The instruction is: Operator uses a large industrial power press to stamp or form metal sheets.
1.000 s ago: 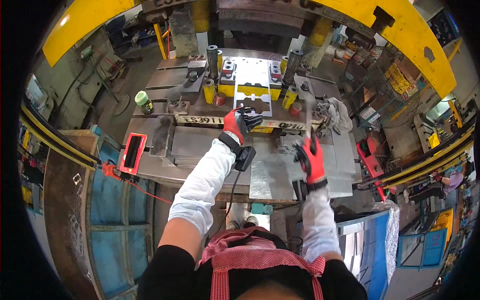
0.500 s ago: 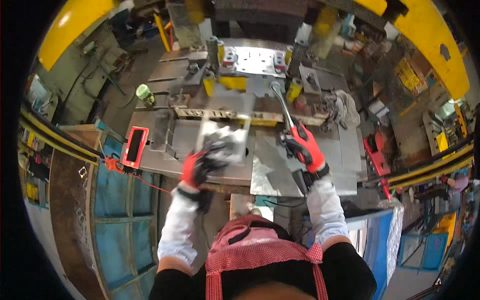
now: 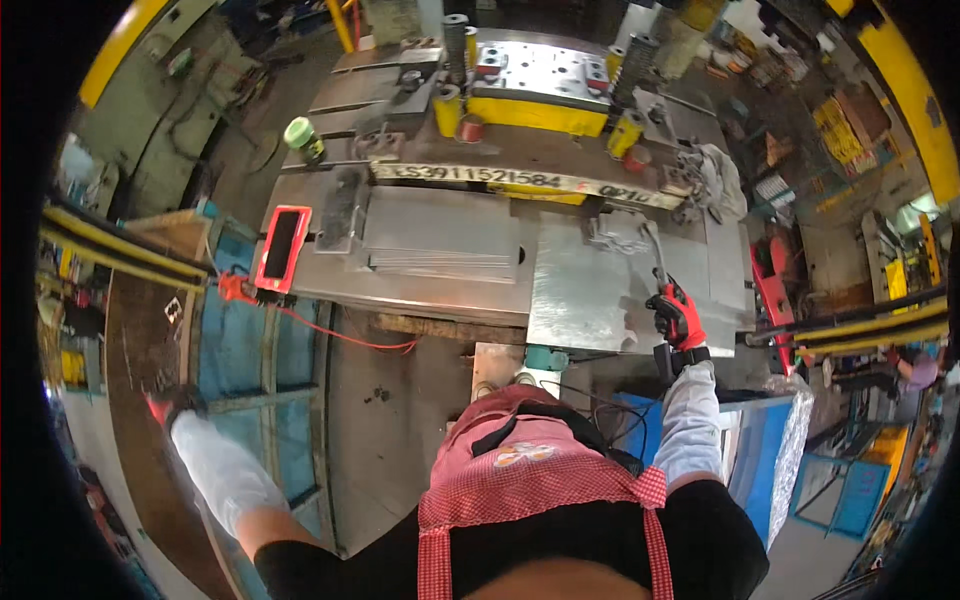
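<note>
My right hand [image 3: 680, 316], in a red and black glove, is closed round the dark grip of a long silver rod-shaped tool [image 3: 657, 250]. The tool's far end lies at a small heap of shiny metal pieces [image 3: 620, 231] on the bright metal plate [image 3: 580, 290]. Far out to the left, my left hand [image 3: 172, 402] is over the brown bench top [image 3: 150, 340]. Motion blurs its gloved fingers, so their grip is unclear. Between the hands, a stack of flat metal sheets [image 3: 440, 235] lies on the worktable.
Behind the table edge stands a press die [image 3: 540, 75] with yellow blocks and upright posts. A red-cased phone [image 3: 283, 248], a green-capped bottle [image 3: 303, 138] and a clear tray [image 3: 345, 210] are at the left. A grey rag [image 3: 722, 180] lies at the right. Blue panels [image 3: 235, 350] stand below left.
My left hand has swung from above the worktable to the far left. My right hand has come nearer and rightward, and the tool's end has left the die edge. The view has shifted.
</note>
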Available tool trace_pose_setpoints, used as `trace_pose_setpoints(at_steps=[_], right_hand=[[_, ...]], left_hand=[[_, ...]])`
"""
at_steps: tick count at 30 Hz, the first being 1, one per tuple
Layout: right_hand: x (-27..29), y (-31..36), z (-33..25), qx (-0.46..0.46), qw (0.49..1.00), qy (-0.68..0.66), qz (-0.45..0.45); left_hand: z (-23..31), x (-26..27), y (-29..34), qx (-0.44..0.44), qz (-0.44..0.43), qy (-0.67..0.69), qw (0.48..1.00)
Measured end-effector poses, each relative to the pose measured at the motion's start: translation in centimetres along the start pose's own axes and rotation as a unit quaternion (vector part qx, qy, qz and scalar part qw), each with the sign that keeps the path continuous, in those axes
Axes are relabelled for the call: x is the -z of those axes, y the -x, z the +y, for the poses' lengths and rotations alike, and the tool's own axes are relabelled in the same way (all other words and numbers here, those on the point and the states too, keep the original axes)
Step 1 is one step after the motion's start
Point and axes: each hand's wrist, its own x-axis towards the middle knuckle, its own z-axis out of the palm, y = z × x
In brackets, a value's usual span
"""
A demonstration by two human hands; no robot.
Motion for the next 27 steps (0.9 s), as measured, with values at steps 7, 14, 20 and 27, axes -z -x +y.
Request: trace_pose_setpoints(at_steps=[7, 14, 20, 27], right_hand=[[-7.2, 2.5, -1.2, 0.118, 0.991, 0.014, -0.058], [-17.6, -9.2, -2.7, 0.047, 0.949, 0.246, -0.190], [-17.7, -9.8, -2.9, 0.068, 0.958, 0.178, -0.215], [-19.7, -1.7, -9.9, 0.101, 0.948, 0.200, -0.224]], left_hand=[[-18.6, -8.5, 10.4, 0.037, -0.102, -0.292, 0.950], [-32.9, -21.4, 32.7, 0.414, -0.448, -0.178, 0.772], [-34.6, -32.1, 38.1, 0.494, -0.384, -0.065, 0.777], [-38.9, -37.0, 36.4, 0.458, -0.310, 0.295, 0.779]])
